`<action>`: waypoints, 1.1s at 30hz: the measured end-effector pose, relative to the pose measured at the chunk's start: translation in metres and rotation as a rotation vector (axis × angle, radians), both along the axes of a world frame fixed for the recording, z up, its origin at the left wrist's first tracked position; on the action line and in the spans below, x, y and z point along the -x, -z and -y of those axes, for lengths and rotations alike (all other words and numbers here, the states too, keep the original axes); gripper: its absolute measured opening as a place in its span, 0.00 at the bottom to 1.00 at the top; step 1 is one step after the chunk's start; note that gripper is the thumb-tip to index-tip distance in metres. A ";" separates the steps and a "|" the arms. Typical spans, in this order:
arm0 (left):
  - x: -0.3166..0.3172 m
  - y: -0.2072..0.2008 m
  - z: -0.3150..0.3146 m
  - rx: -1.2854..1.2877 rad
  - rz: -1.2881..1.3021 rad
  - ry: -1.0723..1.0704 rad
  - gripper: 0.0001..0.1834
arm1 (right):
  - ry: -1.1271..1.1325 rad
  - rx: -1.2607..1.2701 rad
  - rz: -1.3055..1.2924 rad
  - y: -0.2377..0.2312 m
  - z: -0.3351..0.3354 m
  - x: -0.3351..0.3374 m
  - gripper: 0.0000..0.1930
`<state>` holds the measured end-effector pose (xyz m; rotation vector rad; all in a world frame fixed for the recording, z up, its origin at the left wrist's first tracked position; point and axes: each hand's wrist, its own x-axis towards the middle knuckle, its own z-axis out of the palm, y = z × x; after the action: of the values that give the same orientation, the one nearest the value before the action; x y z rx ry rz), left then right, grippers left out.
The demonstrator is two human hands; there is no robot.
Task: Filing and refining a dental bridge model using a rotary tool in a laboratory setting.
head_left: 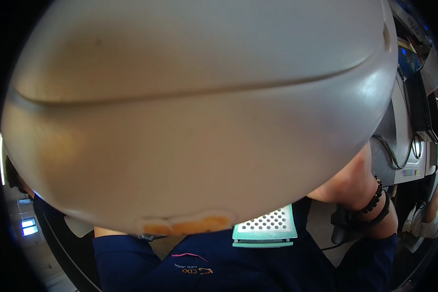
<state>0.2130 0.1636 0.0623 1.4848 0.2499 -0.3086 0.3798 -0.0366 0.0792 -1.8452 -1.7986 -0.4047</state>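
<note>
A large, smooth, whitish rounded object [194, 155] fills most of the view, very close. A curved groove crosses it, and an orange patch shows at its lower edge; I cannot make out its kind. My right hand [345, 177] reaches behind its lower right edge, with the fingers hidden, so any grip is unseen. Below the object, in front of my dark blue shirt, a mint-green frame with a white perforated panel [270, 221] partly shows. Only a strip of my left arm appears at the lower left; the left hand is hidden.
On the right is a light-coloured worktop [401, 114] with a black box [420, 109] and dark cables. Another person's arm [433, 202] is visible at the far right. A dark curved edge [58, 243] runs along the lower left, and a bright window [29, 227] lies beyond.
</note>
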 end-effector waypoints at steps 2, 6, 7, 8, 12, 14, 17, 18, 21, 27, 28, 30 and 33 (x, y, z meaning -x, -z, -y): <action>0.000 0.000 0.000 -0.017 0.015 -0.007 0.06 | 0.012 0.009 0.004 0.000 0.000 0.000 0.22; 0.001 -0.002 0.001 -0.009 -0.050 -0.023 0.06 | 0.000 -0.010 0.015 0.001 -0.001 0.000 0.22; 0.001 -0.002 0.001 -0.001 -0.059 -0.033 0.06 | 0.006 0.001 0.007 0.000 0.000 0.000 0.22; 0.001 -0.002 0.001 -0.001 -0.058 -0.031 0.06 | 0.013 0.013 -0.001 -0.001 0.000 0.000 0.22; 0.003 0.009 0.000 -0.014 0.098 -0.011 0.04 | -0.003 -0.016 0.008 0.001 -0.001 -0.001 0.22; 0.002 0.010 0.000 -0.026 0.261 -0.009 0.04 | 0.041 0.008 0.040 0.001 0.000 -0.001 0.23; -0.003 0.002 -0.004 0.019 0.085 0.054 0.05 | 0.029 0.013 0.046 -0.002 0.001 -0.004 0.24; -0.003 0.002 -0.005 -0.030 0.117 0.090 0.06 | 0.026 0.014 0.044 -0.003 0.001 -0.003 0.24; -0.003 0.000 -0.004 -0.037 0.073 0.091 0.07 | 0.030 0.028 0.029 -0.005 0.001 -0.003 0.24; 0.000 0.003 -0.003 -0.041 0.091 0.059 0.06 | 0.018 0.015 0.023 -0.005 0.001 -0.002 0.24; 0.001 0.003 -0.002 -0.013 0.033 0.017 0.06 | 0.000 0.036 0.019 -0.005 0.001 -0.003 0.23; -0.002 -0.001 -0.002 -0.002 -0.020 0.035 0.06 | -0.014 0.056 0.018 -0.005 0.003 -0.003 0.23; -0.004 -0.004 -0.003 -0.019 -0.079 0.064 0.06 | 0.010 -0.035 0.017 0.000 0.001 -0.003 0.23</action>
<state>0.2167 0.1664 0.0663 1.5029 0.2692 -0.4177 0.3823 -0.0375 0.0794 -1.8327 -1.7829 -0.4548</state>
